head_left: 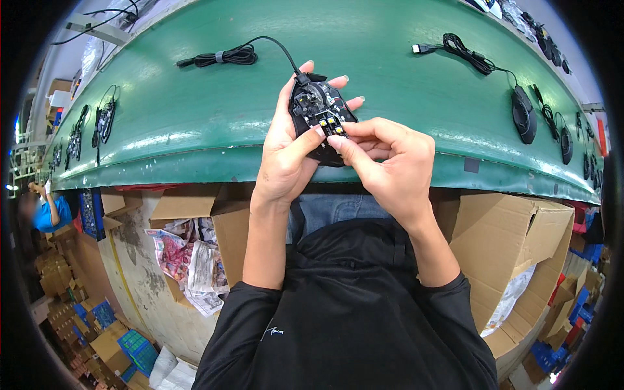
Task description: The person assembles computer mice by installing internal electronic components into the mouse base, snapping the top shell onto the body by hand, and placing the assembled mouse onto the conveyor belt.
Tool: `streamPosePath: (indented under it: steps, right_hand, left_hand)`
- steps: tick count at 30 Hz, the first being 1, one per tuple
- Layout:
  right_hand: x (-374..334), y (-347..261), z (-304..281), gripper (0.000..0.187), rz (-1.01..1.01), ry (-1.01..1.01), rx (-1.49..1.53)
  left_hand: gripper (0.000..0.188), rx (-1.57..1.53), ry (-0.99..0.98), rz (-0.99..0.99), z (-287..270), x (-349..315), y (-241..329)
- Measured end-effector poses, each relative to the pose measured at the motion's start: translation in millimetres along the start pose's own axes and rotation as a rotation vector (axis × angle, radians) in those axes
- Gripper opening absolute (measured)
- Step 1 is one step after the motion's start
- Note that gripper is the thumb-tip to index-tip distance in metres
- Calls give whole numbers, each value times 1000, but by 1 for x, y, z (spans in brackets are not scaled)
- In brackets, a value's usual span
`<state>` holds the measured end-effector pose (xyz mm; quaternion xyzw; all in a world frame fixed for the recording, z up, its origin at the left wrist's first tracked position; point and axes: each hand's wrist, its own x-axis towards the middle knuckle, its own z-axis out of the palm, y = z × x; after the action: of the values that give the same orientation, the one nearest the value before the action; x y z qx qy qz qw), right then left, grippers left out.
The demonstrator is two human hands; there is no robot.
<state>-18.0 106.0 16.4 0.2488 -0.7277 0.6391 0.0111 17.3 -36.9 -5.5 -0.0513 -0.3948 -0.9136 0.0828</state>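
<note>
My left hand (284, 159) is closed around an opened black computer mouse (309, 97), its circuit board and wires exposed. The thumb presses near the mouse's lower end, while the other fingertips show beyond its right edge. My right hand (398, 156) pinches a small dark board (333, 127) bearing several yellow-and-white square parts, against the lower part of the mouse. Whether this board is fastened to the mouse, I cannot tell. From the mouse's top runs a black cable (235, 56), tied in a bundle, that lies on the green bench to the left.
Along the green bench (383, 65) lie a closed black mouse (522, 116) with its coiled cable and more mice at the far right. Opened mice (106, 120) line the left. Below the edge stand cardboard boxes (497, 244), one holding newspaper (207, 260). A person in blue (53, 213) is far left.
</note>
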Motion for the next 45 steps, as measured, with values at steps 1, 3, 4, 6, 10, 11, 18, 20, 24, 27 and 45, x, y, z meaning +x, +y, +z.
streamPosePath:
  steps: [1,3,4,6,10,11,18,20,24,27,45]
  right_hand:
    - [0,-1,0,14,1,0,-2]
    - [-1,-4,0,14,-37,-1,-88]
    - [0,-4,0,14,-36,-2,-89]
    - [2,-4,-1,14,-29,-7,-93]
    - [2,-2,-2,14,28,-13,-26]
    - [2,-3,-1,14,35,-7,-25]
    - [-4,-3,6,14,-148,42,-194]
    - [-6,-3,9,15,-189,53,-228]
    - [-9,-1,12,15,-267,78,-280]
    - [-9,-2,12,15,-262,89,-279]
    - [-14,4,21,22,-4,19,79]
  left_hand:
    - [75,-2,0,-1,0,0,0]
    - [75,-9,2,-10,-2,-1,0]
    - [75,-10,4,-10,-2,-1,0]
    - [75,3,5,-13,-1,0,1]
    - [75,14,12,-14,-1,0,1]
    - [75,14,11,-11,-2,0,0]
    - [83,-76,20,-51,1,1,6]
    - [87,-67,28,-52,1,0,7]
    - [91,26,109,-53,10,0,9]
    - [93,38,112,-58,10,0,9]
    - [78,-54,91,32,0,-4,11]
